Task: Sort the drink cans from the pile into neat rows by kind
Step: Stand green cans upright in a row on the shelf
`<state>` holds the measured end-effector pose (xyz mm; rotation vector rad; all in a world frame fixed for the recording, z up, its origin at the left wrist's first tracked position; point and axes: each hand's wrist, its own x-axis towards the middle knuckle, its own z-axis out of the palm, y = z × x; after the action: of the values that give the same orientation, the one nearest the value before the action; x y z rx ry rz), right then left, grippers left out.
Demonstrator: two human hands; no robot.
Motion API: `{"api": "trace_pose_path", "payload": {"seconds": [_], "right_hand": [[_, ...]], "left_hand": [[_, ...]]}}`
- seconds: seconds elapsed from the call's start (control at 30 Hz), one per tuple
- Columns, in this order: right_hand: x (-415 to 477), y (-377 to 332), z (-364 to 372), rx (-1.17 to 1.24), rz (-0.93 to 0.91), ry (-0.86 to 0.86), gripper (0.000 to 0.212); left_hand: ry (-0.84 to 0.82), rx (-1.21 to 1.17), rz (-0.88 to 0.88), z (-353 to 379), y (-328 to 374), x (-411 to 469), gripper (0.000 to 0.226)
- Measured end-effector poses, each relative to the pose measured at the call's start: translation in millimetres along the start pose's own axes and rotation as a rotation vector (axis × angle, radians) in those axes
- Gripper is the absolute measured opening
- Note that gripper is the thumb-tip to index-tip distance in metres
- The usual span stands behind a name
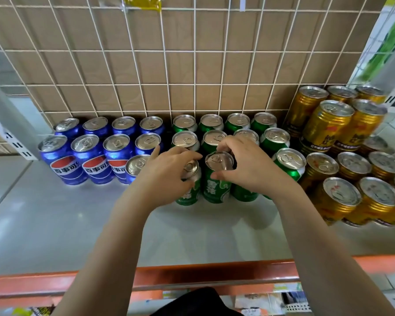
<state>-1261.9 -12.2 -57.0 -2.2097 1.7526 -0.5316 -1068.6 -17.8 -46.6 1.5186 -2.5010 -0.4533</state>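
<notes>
While both hands work the front of the green block, the layout on the pale grey shelf (55,213) reads: blue aluminium cola cans (87,145) at left, upright in rows against the white wire-grid back panel (146,65), one blue can (136,166) out front just beside the left hand (167,176). Left hand is closed around the top of a green can (189,188), front row. Right hand (249,165) is clamped over the rim of the neighbouring green aluminium can (216,179), upright on the shelf. More green cans (214,124) stand in rows behind, hemming both in. Right: gold ribbed cans (328,124), some stacked two high, touching the green block. Orange shelf edge (214,274) in front.
</notes>
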Motion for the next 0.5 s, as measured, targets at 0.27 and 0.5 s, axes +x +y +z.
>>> {"api": "trace_pose_path", "payload": {"seconds": [0.27, 0.5], "right_hand": [[-8, -4, -5, 0.080, -0.016, 0.011, 0.049], [-11, -7, 0, 0.028, -0.026, 0.031, 0.049]], "left_hand": [[0.150, -0.114, -0.024, 8, -4, 7, 0.059], [0.205, -0.186, -0.011, 18, -6, 1, 0.058]]}}
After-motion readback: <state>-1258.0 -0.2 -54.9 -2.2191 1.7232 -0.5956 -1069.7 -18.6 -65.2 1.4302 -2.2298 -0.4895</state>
